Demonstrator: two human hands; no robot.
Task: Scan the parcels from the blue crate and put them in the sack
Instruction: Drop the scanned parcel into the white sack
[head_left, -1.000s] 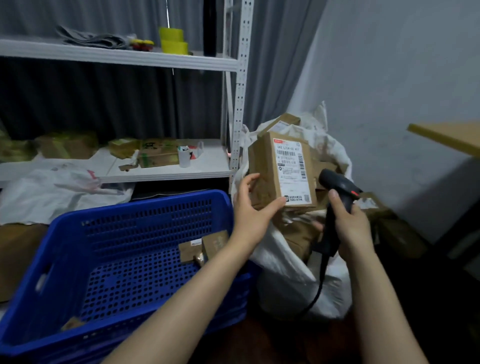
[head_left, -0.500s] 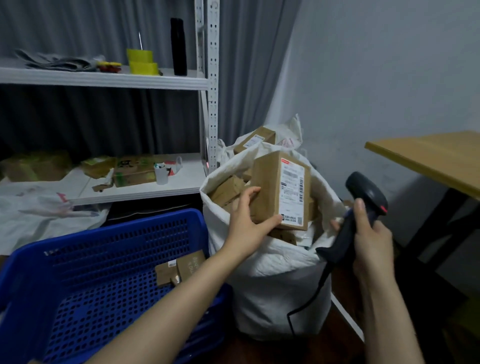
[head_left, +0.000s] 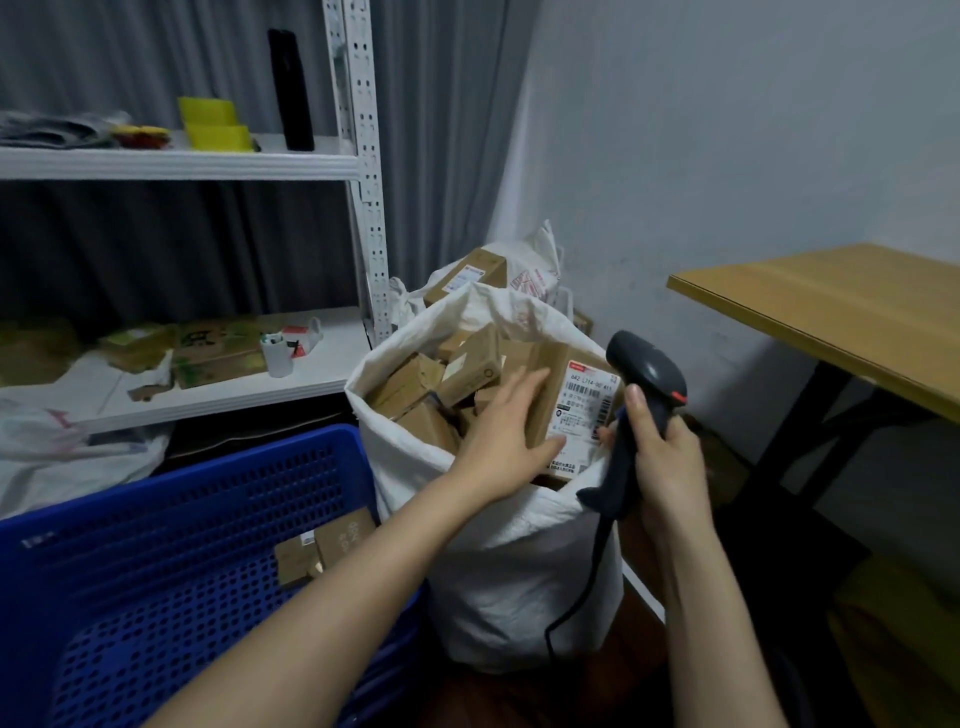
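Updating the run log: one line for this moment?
left hand: holds labelled parcel at sack | right hand: grips scanner | blue crate: parcels inside

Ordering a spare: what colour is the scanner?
Scanner: dark grey, small red mark; head view.
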